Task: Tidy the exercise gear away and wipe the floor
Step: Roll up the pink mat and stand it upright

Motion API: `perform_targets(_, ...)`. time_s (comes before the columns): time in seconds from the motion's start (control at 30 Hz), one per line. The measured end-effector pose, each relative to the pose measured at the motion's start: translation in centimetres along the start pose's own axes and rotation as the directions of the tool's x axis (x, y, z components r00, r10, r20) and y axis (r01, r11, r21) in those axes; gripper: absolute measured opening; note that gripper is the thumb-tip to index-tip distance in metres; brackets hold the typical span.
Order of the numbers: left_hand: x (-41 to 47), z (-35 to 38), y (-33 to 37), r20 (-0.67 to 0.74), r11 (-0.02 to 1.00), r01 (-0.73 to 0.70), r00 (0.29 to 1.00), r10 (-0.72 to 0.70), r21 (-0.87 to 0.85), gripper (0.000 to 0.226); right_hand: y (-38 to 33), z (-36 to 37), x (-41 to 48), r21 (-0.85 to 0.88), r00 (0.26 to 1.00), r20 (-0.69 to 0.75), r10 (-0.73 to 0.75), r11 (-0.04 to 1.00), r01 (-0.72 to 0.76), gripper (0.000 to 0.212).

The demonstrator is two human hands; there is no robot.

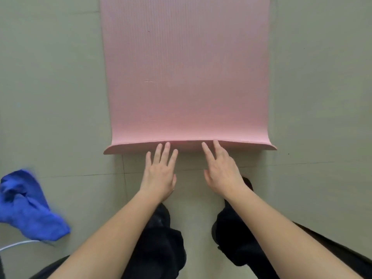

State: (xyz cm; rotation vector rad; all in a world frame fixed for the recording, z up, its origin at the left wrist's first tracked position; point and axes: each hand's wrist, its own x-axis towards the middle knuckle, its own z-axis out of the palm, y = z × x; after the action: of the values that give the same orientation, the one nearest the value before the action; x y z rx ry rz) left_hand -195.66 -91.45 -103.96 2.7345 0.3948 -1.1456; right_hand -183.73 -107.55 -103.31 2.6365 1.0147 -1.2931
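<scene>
Step in hand, as I judge it: starting to roll up the pink ribbed foam exercise mat [187,77]. It lies flat on the grey tiled floor [50,97], running straight away from me, and its near edge [128,148] curls up a little off the tiles. No roll has formed yet, so the tidy-away part is barely begun and the wiping is not started.

My left hand [159,172] is spread wide with straight fingers and holds nothing. Its fingertips [167,144] reach the lifted near edge of the mat and look to be touching it. My right hand [223,172] is the same: flat, fingers splayed, empty, with its fingertips [215,142] at that edge just beside the left ones.

Next move calls for both hands to get under the curled lip together and tuck it over evenly, then push forward. If one side leads, the roll will probably go skewed, and soft foam springs back if the first turn is loose.

The blue crumpled cloth [30,206] lies on the floor to my left, well apart from the mat, ready for wiping later. A thin white cable [18,244] lies just beside it, and my black shoes [161,238] are below my arms.
</scene>
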Motion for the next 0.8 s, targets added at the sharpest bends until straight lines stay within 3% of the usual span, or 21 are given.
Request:
perform_targets(0.17,7.4,3.4,-1.8,-0.198,0.998,0.024,0.98,-0.012,0.059,0.099,2.5,2.9,7.5,-0.131,0.986,-0.125,-0.11,0.987,0.093,0.109)
perform_targets(0.37,14.4,1.1,-3.6,-0.281,0.999,0.037,0.959,-0.028,0.027,0.098,4.0,-0.3,14.6,-0.288,0.963,-0.21,-0.171,0.952,0.107,0.128)
perform_targets(0.53,16.4,-1.4,-4.7,-0.192,0.996,-0.041,0.981,0.026,-0.079,0.068,3.5,-3.8,18.2,-0.27,0.984,0.006,-0.178,0.947,0.173,0.083)
perform_targets(0.63,16.5,-2.6,-5.5,-0.111,0.985,-0.081,0.992,0.064,-0.15,0.056,3.8,-4.3,17.9,-0.146,0.986,0.078,-0.149,0.976,0.16,0.082)
perform_targets(0.73,16.5,-3.5,-5.5,-0.023,0.981,-0.082,0.997,0.079,-0.175,0.059,4.2,-3.9,15.8,-0.149,0.982,-0.06,-0.179,0.974,0.168,0.098)
perform_targets(0.8,16.9,-3.9,-5.8,0.072,0.97,-0.074,0.993,0.093,-0.232,0.066,4.6,-2.8,14.4,-0.19,0.953,-0.199,-0.228,0.963,0.191,0.098)
